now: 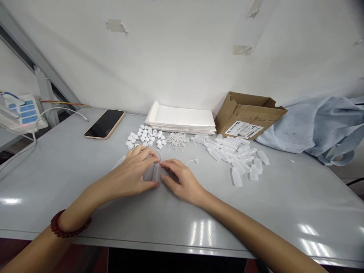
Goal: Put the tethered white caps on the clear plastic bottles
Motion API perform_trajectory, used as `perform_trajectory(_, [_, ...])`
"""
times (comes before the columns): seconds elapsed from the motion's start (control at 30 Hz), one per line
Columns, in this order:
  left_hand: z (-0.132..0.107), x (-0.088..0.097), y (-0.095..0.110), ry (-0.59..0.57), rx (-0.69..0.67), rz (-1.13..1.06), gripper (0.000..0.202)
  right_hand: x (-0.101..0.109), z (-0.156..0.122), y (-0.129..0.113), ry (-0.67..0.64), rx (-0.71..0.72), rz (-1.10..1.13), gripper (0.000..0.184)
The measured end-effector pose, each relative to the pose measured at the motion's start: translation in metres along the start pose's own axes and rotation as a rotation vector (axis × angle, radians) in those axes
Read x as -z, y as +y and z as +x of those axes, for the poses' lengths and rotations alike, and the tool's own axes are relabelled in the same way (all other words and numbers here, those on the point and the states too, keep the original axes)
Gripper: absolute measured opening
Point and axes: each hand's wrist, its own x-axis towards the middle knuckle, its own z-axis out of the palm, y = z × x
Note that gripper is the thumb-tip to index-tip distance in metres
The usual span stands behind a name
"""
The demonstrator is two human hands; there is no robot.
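Head view: on the desk (pixel 159 220), my left hand (pixel 129 172) curves thumb and fingers around the tubes (pixel 156 172), whether pinching I cannot tell; my right hand (pixel 183 180), thumb and fingers parted, is just beside them. Beyond lie caps (pixel 146 131), then packets (pixel 184 115).

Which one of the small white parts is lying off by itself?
The white part with a thin curved tail, just beyond your right hand. The white caps and strands lie bunched farther back, near the white stack.
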Motion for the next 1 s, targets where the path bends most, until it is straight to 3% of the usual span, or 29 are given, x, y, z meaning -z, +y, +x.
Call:
perform_trajectory(0.27, [-0.0038, 0.0023, -0.0017, -0.011, 0.01, -0.002, 0.043, 0.0001, 0.0004, -0.0019, -0.057, 0.049, -0.086, 0.03])
perform_trajectory(1.0, [-0.0039, 0.0015, -0.0079, -0.086, 0.056, -0.072, 0.054, -0.0012, -0.0006, 0.0001, -0.031, 0.057, -0.052, 0.033])
